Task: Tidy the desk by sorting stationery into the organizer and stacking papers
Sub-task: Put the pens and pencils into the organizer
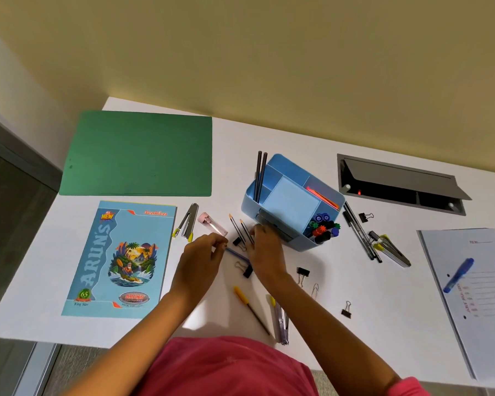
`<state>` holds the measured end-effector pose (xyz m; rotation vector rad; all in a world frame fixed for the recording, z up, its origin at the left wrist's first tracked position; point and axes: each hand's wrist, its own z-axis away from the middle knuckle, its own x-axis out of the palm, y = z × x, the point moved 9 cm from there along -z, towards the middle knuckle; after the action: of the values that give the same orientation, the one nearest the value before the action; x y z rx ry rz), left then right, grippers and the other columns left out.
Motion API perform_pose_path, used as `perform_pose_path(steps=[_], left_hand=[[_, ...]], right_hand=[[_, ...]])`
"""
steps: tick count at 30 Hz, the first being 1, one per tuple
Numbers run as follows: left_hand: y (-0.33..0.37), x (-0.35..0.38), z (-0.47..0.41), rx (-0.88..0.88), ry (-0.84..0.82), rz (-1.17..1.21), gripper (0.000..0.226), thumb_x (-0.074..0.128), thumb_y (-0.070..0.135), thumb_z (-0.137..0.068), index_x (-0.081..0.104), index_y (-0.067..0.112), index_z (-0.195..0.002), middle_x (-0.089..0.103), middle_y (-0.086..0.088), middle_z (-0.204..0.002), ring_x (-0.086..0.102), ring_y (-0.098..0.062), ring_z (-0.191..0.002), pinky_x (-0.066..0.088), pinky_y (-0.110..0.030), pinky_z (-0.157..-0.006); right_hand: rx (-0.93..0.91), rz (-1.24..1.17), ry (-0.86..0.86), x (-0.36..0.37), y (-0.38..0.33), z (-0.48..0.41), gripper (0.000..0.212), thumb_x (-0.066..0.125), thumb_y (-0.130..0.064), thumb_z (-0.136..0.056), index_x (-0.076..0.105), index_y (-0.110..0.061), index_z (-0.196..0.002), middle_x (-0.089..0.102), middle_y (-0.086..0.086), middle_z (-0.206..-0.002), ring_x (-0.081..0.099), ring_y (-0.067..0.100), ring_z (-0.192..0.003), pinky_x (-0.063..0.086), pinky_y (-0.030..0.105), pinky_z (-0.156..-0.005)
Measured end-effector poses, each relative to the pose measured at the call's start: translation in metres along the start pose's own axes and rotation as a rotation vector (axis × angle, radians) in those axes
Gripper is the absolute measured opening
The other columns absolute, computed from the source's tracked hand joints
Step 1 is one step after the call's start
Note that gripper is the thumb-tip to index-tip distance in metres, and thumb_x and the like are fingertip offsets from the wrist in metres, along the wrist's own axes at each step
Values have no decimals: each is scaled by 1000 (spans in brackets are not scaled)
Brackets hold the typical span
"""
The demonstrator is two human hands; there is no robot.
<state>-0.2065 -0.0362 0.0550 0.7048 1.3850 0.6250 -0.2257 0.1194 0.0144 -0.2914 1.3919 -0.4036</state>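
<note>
A light blue organizer [247, 204] stands mid-desk with two black pencils [260, 175] upright in it and several markers [325, 227] in its front compartment. My left hand [203, 252] pinches one end of a blue pen [237, 254] lying on the desk. My right hand [265, 250] is palm down beside the organizer. Its fingers curl over the lower ends of two loose pencils [236, 228], and the grip is hidden. A clear pink-capped box [212, 225] lies just above my left hand. A picture-cover notebook [120, 258], a green folder [137, 154] and a white pad [475, 295] lie flat.
Staplers lie at the left [187, 221], front [280, 321] and right [392, 250]. Also scattered are black pens [360, 235], a yellow-capped pen [250, 307], binder clips [303, 272] and a paper clip [315, 290]. A blue marker [459, 274] rests on the pad. An open cable hatch [400, 184] sits at the back right.
</note>
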Motion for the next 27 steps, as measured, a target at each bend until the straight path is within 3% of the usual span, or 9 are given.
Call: perform_pose_path(steps=[2,4,12,17,27], left_hand=[[-3,1,0,-21,-16,-13,20,55,18,-94,68,13,-108,70,-5,-104,63,-19,-88,51,-24,-76],[-7,2,0,-42,-28,-23,18,54,19,-95,68,15,-106,70,-3,-103,62,-17,-86,52,-27,-77],[-18,11,2,-96,-84,-25,17,52,21,-95,67,20,-104,69,2,-99,58,-11,-80,51,-26,-77],[-21,14,1,-128,-97,28,16,54,21,-95,68,20,-103,70,2,-97,64,-16,-82,55,-35,-80],[-18,19,8,-100,-112,105,16,58,14,-92,69,11,-103,71,-4,-92,67,-19,-77,57,-32,-75]], right_hand=[[39,145,-77,15,7,1,43,56,-33,-93,47,-5,-124,52,11,-124,48,23,-119,42,31,-102],[70,176,-72,17,10,1,49,54,-38,-93,44,-6,-128,50,10,-128,47,21,-122,42,29,-104],[108,320,-160,21,14,-7,43,55,-23,-95,41,-1,-129,52,15,-128,51,23,-118,45,28,-98],[181,287,-262,24,24,-9,41,47,-17,-97,37,3,-132,48,21,-131,50,29,-120,47,30,-96],[146,249,-228,14,20,-5,39,51,-8,-95,37,0,-130,53,17,-126,56,25,-114,50,28,-92]])
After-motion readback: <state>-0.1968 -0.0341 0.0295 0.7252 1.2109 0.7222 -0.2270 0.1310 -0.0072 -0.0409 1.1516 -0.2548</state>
